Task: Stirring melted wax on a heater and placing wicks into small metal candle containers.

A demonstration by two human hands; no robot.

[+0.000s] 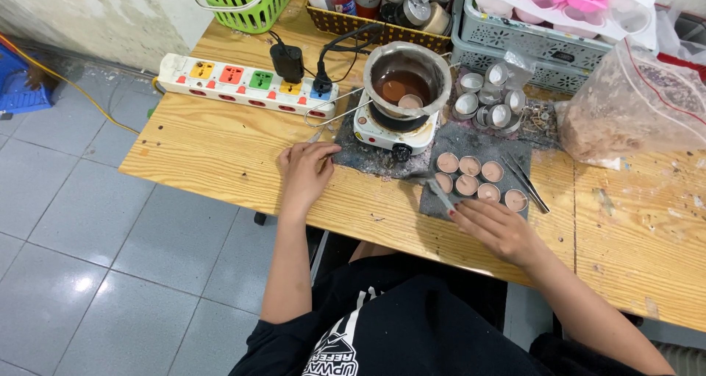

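Here, line by line:
Left hand (pixel 305 172): rests palm down on the wooden table (pixel 220 144), fingers loosely curled with their tips at the near edge of the dark mat (pixel 368 158); whether they pinch anything I cannot tell.
Right hand (pixel 494 227): fingers closed around a thin metal tool (pixel 435 187), whose tip points away from the fingertips toward the filled cups.
Filled cups (pixel 478 179): seven small round tins of brownish wax, clustered on the grey pad just beyond the right fingertips.
Tweezers (pixel 526 179): lie flat on the pad, just past the cups on the far side from the right fingers.
Melting pot (pixel 407 78): metal, holding dark liquid, sits on a small white hot plate (pixel 395 132) beyond both hands, between them.
Empty cups (pixel 491 100): silvery tins heaped farther out from the right fingers, beside the pot.
Power strip (pixel 246 84): white with coloured sockets, well beyond the left fingers.
Plastic bag (pixel 636 115): clear, holding pinkish material, off to the outer side of the right hand.
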